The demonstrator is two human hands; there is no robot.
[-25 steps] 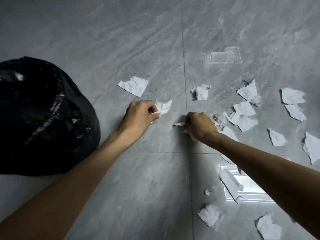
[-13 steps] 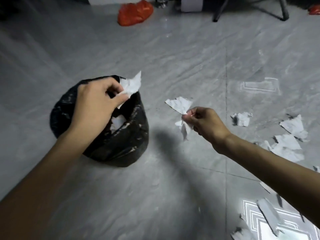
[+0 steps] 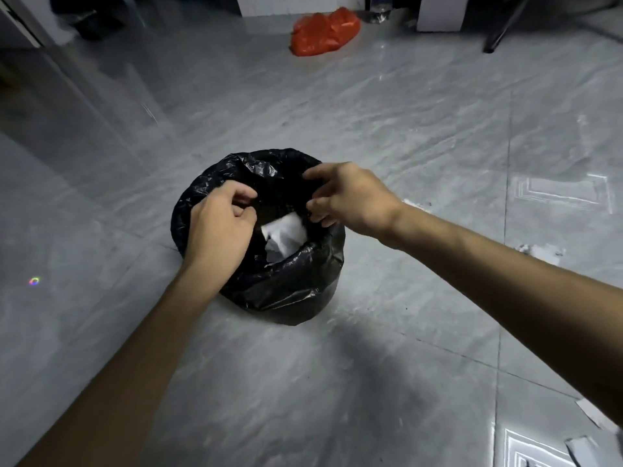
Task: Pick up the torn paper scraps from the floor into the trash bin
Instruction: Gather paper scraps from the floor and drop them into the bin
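Both hands now hover over the black-lined trash bin, scraps released: left hand loosely curled, right hand fingers spread, both empty. White paper scraps lie inside; two scraps remain on the floor's near right corner.

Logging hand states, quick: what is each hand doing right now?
Left hand: fingers curled over the black plastic-lined trash bin; any contents cannot be told.
Right hand: open, fingers spread, holding nothing visible.
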